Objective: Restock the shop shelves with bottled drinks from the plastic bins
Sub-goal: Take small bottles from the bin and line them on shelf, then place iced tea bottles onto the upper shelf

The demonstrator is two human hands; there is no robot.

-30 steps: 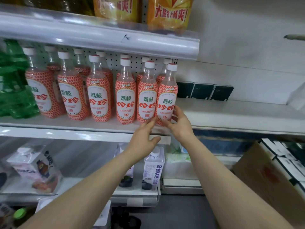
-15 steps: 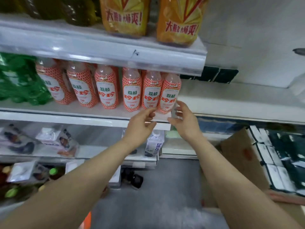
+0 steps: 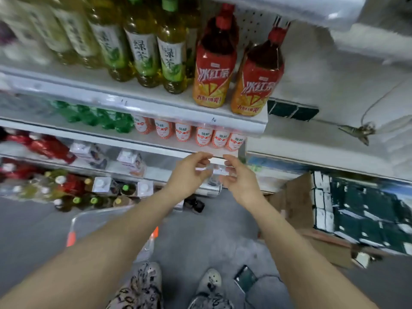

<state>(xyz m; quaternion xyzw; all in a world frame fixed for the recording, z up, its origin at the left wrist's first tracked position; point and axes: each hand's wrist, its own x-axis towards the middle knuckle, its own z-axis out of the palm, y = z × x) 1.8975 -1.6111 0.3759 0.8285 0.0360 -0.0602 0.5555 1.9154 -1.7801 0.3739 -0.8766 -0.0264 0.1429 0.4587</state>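
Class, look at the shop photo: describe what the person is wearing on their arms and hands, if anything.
Both are bare. No sleeve shows on the left arm or right arm. The left hand and right hand have no gloves, and no watch, ring or bracelet shows.

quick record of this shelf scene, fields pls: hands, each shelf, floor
left hand: at the middle shelf front edge, fingers curled; hold unclear
right hand: beside it, apart from it, likewise unclear
top shelf: green tea bottles, two red tea bottles at the right end
middle shelf: row of red-patterned bottles, green bottles left of them
floor: clear plastic bin, cardboard box to the right
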